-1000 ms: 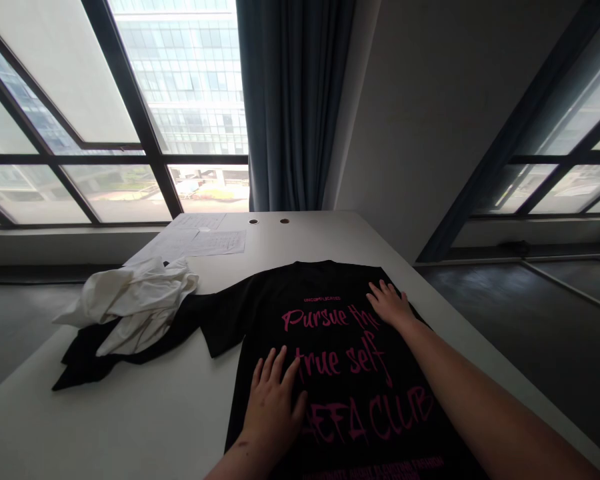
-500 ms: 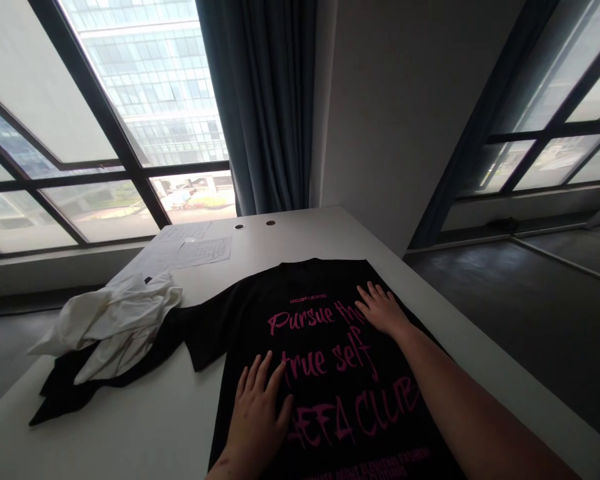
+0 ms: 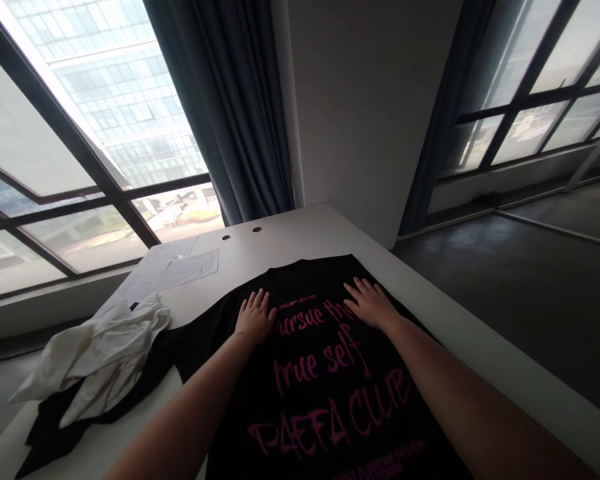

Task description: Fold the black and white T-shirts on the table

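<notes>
A black T-shirt (image 3: 310, 367) with pink lettering lies spread on the white table, its collar toward the far side. My left hand (image 3: 256, 316) rests flat on the shirt's upper left part, fingers apart, beside the first line of large letters. On the upper right part, near the shoulder, lies my right hand (image 3: 370, 301), palm down with fingers spread. Neither hand grips the fabric. The left sleeve stretches toward a crumpled white cloth (image 3: 105, 347), which lies on more black fabric (image 3: 55, 427).
Papers (image 3: 193, 265) lie at the far left of the white table (image 3: 300, 233), near two round cable holes. Behind stand windows, a blue-grey curtain (image 3: 235, 100) and a wall. The table's right edge borders a dark floor.
My left hand has moved up the shirt, from beside the middle lettering to its upper left part. My right hand stays near the right shoulder. The view has tilted slightly.
</notes>
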Available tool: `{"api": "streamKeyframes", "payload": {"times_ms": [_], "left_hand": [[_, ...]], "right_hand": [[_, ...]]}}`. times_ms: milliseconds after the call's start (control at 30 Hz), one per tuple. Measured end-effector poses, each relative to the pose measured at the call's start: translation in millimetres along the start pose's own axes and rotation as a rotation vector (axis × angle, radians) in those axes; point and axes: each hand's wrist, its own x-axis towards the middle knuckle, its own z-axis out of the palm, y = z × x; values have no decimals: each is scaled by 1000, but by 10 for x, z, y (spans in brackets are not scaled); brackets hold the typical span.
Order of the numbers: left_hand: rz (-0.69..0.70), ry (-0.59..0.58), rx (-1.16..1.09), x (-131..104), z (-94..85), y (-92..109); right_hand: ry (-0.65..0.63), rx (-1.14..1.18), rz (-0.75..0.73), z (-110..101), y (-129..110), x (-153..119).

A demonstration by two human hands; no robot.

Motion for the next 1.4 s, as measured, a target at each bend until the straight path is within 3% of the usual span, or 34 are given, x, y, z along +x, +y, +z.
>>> {"api": "streamKeyframes", "payload": {"times_ms": [100, 200, 300, 500, 800, 900, 1033, 1200, 1400], "left_hand": [[-41, -86, -65, 373, 55, -224], [-46, -70, -86, 518, 142, -429], [-97, -38, -85, 551, 181, -517], [-263, 23, -82, 514, 189, -457], [-167, -95, -64, 485, 130, -577], [-104, -114, -36, 294, 109, -640], [-139, -51, 20, -179, 177, -761], [-298, 76, 65, -783, 285, -1153], [-406, 230, 102, -1257, 297, -1574]], "right_hand": [[38, 15, -15, 52, 36, 16], [51, 31, -23, 81, 59, 27], [54, 42, -20, 77, 56, 26], [57, 62, -11, 54, 27, 15], [56, 52, -20, 52, 51, 21], [55, 53, -25, 39, 48, 17], [51, 64, -25, 22, 36, 13], [62, 48, -21, 16, 38, 11], [69, 43, -25, 50, 55, 29]]}}
